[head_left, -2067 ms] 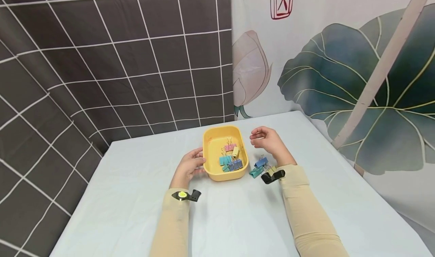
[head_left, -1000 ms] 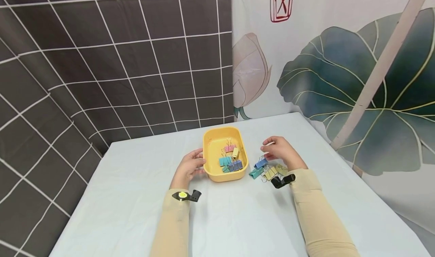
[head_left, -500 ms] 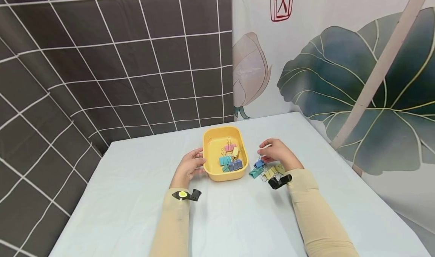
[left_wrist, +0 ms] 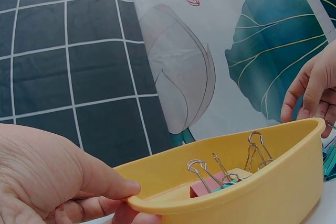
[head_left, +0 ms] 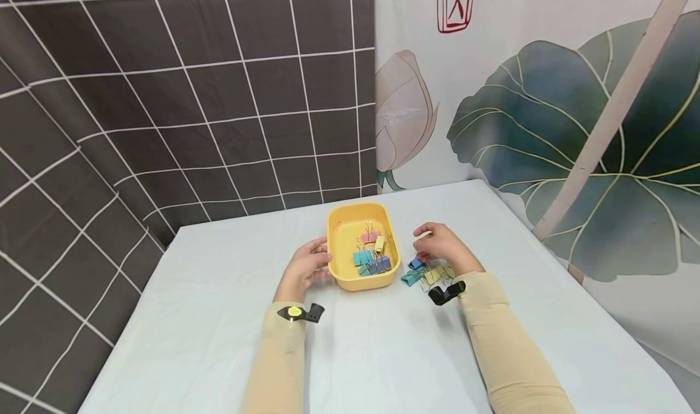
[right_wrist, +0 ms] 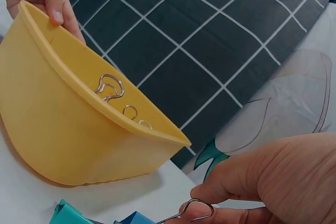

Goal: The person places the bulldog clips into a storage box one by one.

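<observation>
from afar i have the left hand [head_left: 299, 269] clamped on the left side of the yellow tray [head_left: 363, 285] and the right hand [head_left: 444, 245] pinching the blue clip [head_left: 417, 264] to its right, where tangling could drag the nearer teal clip [head_left: 411, 278] along if i lift fast.

Left forearm [head_left: 280, 353] and right forearm [head_left: 508, 347], both sleeved, extend forward, well apart. Left hand [head_left: 301, 269]: thumb above, fingers beneath, in a grip. Right hand [head_left: 445, 245]: angled inward, thumb and fingers bent in a pinch.
</observation>
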The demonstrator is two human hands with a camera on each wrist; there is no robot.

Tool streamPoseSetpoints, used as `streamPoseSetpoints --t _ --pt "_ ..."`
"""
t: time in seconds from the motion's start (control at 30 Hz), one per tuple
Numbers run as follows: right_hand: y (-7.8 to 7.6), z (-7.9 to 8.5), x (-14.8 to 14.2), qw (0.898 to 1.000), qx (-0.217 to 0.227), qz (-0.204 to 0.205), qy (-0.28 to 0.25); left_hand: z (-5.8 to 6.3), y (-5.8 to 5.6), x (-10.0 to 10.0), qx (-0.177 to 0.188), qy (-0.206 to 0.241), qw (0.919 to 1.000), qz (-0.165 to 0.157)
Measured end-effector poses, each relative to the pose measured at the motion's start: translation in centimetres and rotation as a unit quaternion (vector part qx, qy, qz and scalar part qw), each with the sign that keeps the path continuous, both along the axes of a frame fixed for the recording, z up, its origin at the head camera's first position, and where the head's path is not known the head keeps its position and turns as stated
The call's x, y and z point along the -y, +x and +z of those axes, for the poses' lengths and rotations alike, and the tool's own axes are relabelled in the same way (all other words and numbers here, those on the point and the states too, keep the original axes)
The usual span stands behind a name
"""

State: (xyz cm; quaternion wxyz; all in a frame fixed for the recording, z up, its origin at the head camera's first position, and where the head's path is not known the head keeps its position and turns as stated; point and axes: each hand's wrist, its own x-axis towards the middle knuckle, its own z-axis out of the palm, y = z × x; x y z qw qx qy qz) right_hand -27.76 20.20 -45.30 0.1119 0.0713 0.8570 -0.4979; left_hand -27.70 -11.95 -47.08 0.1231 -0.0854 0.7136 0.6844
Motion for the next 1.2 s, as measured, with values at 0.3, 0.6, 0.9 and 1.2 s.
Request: streamPoseSetpoints --t 0.3,0.6,0.9,1.2 --pt "0.2 0.6 0.2 1.000 -0.011 0.001 -0.029 0.1 0.0 -0.1 -0.001 0.003 1.0000 0.005" --pt "0.1 1.1 0.0 0.998 -0.019 -0.011 -0.061 0.1 0.0 -0.1 -0.004 0.003 1.0000 0.003" --pt "0.0 1.5 -0.4 0.995 -0.047 -0.010 -0.087 0.0 0.0 0.0 -0.004 0.002 1.0000 0.000" --pt "0.2 2.0 -0.5 0.993 -0.065 -0.017 -0.099 0.3 0.1 0.1 -0.001 0.004 1.0000 -0.006"
